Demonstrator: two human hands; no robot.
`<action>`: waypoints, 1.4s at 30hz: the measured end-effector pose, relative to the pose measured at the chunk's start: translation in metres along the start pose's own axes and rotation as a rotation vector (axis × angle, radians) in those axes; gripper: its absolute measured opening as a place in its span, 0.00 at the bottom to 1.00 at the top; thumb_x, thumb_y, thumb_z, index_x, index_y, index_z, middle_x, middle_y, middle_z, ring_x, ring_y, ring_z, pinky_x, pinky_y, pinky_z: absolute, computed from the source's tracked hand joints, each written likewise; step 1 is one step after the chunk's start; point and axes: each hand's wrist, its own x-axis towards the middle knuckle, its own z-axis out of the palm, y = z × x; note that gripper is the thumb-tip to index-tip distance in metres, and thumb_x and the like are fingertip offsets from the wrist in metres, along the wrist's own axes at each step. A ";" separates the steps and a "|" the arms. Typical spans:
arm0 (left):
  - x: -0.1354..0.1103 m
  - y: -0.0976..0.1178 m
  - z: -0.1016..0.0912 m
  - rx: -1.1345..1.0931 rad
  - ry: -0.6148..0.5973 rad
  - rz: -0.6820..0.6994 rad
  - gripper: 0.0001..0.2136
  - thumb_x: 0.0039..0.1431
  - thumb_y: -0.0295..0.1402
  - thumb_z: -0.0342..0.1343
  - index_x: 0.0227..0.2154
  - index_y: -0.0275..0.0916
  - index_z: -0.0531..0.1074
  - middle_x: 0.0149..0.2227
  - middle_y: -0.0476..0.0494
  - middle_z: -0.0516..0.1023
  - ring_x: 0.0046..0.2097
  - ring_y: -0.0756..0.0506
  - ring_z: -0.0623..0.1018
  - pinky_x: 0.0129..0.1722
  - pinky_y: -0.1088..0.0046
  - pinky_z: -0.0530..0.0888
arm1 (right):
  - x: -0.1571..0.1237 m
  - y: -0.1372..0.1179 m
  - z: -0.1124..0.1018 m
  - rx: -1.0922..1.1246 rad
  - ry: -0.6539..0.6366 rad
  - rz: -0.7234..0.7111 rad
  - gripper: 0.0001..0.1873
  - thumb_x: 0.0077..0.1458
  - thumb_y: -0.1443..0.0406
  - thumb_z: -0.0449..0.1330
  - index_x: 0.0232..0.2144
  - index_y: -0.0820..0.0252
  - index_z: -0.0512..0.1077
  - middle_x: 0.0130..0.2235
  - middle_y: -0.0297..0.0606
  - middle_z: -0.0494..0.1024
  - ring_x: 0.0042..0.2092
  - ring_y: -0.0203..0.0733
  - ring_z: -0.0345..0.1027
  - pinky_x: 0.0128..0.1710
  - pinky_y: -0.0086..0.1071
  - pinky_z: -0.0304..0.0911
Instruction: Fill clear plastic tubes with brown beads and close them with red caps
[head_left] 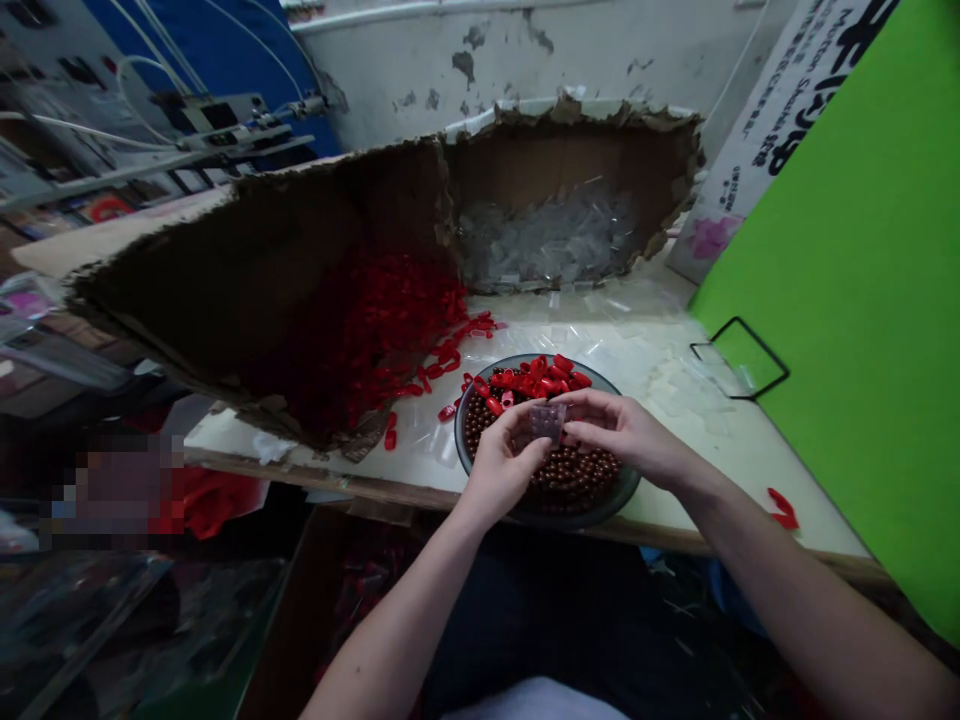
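A small clear plastic bag (548, 422) is gripped between the thumbs and fingers of both hands, directly above a round grey dish (631, 482). The left hand (510, 462) is curled around the bag's lower side, and the right hand (619, 430) is pinching it from the other side. What is inside the bag cannot be made out.

The dish is filled with round brown beads (559, 480), with glossy red plastic pieces (534, 378) heaped along its far side. Just beyond it, a torn-open cardboard box (405, 200) stands on a white tabletop (780, 450). A mound of the red pieces (382, 330) is held in the box's left part, and clear bags (547, 240) in its right part. A green board (847, 300) is propped at the right, with a black wire frame (739, 360) against it. Behind that, a white sign (780, 120) is printed with large black characters and smaller lettering, which cannot be read reliably.
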 end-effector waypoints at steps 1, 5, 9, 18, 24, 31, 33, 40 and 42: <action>0.001 0.002 -0.001 0.014 0.012 0.012 0.21 0.56 0.27 0.55 0.53 0.37 0.66 0.52 0.37 0.75 0.51 0.43 0.76 0.53 0.64 0.72 | 0.001 0.003 -0.004 -0.089 0.029 -0.007 0.19 0.54 0.61 0.59 0.48 0.58 0.70 0.44 0.40 0.79 0.41 0.42 0.74 0.41 0.37 0.69; 0.000 0.009 -0.005 0.175 0.070 0.118 0.20 0.57 0.27 0.54 0.54 0.39 0.68 0.52 0.39 0.75 0.52 0.43 0.75 0.56 0.64 0.69 | 0.006 0.029 -0.012 -0.712 0.115 -0.090 0.13 0.55 0.67 0.56 0.43 0.59 0.73 0.41 0.40 0.79 0.41 0.43 0.73 0.45 0.38 0.65; 0.000 0.018 -0.003 0.066 -0.018 0.093 0.21 0.56 0.27 0.55 0.54 0.39 0.67 0.52 0.39 0.75 0.53 0.43 0.75 0.56 0.64 0.70 | 0.012 0.051 -0.007 -1.072 0.048 -0.061 0.13 0.55 0.65 0.58 0.43 0.63 0.72 0.41 0.45 0.77 0.44 0.46 0.71 0.45 0.36 0.63; 0.000 0.034 0.004 -0.260 -0.062 -0.085 0.22 0.50 0.26 0.60 0.51 0.35 0.69 0.50 0.37 0.77 0.52 0.42 0.76 0.54 0.62 0.71 | 0.017 0.057 -0.006 -1.139 0.079 -0.015 0.09 0.55 0.67 0.54 0.37 0.64 0.73 0.37 0.45 0.77 0.39 0.45 0.71 0.39 0.33 0.62; 0.000 0.037 0.002 -0.347 -0.079 -0.118 0.25 0.46 0.23 0.61 0.50 0.36 0.69 0.47 0.38 0.78 0.47 0.44 0.78 0.53 0.63 0.72 | 0.010 0.040 -0.014 -0.895 0.126 -0.031 0.12 0.54 0.63 0.56 0.40 0.60 0.75 0.37 0.40 0.79 0.37 0.43 0.71 0.38 0.34 0.64; -0.003 0.035 0.002 -0.378 -0.060 -0.156 0.21 0.48 0.27 0.61 0.48 0.37 0.72 0.47 0.39 0.78 0.45 0.44 0.78 0.43 0.70 0.74 | -0.001 0.010 -0.012 0.114 0.099 0.053 0.20 0.49 0.56 0.65 0.42 0.60 0.74 0.43 0.40 0.79 0.42 0.42 0.73 0.45 0.38 0.67; -0.004 0.033 0.002 -0.337 -0.045 -0.173 0.17 0.51 0.32 0.61 0.45 0.36 0.73 0.45 0.40 0.79 0.43 0.45 0.77 0.40 0.72 0.75 | -0.006 0.000 -0.009 0.272 0.088 0.095 0.20 0.46 0.57 0.67 0.41 0.59 0.74 0.43 0.38 0.78 0.39 0.39 0.73 0.43 0.35 0.68; -0.008 0.026 0.003 -0.229 -0.054 -0.235 0.16 0.54 0.38 0.59 0.44 0.36 0.73 0.41 0.41 0.77 0.34 0.49 0.77 0.30 0.76 0.75 | -0.012 -0.018 -0.002 0.361 0.089 0.068 0.15 0.45 0.60 0.70 0.36 0.57 0.74 0.39 0.35 0.79 0.40 0.38 0.73 0.45 0.33 0.66; -0.008 0.024 0.003 -0.219 -0.056 -0.251 0.16 0.54 0.38 0.58 0.44 0.36 0.72 0.42 0.42 0.76 0.32 0.51 0.76 0.28 0.77 0.75 | -0.012 -0.019 -0.002 0.336 0.092 0.065 0.15 0.45 0.59 0.70 0.36 0.57 0.73 0.39 0.35 0.79 0.40 0.38 0.72 0.45 0.33 0.65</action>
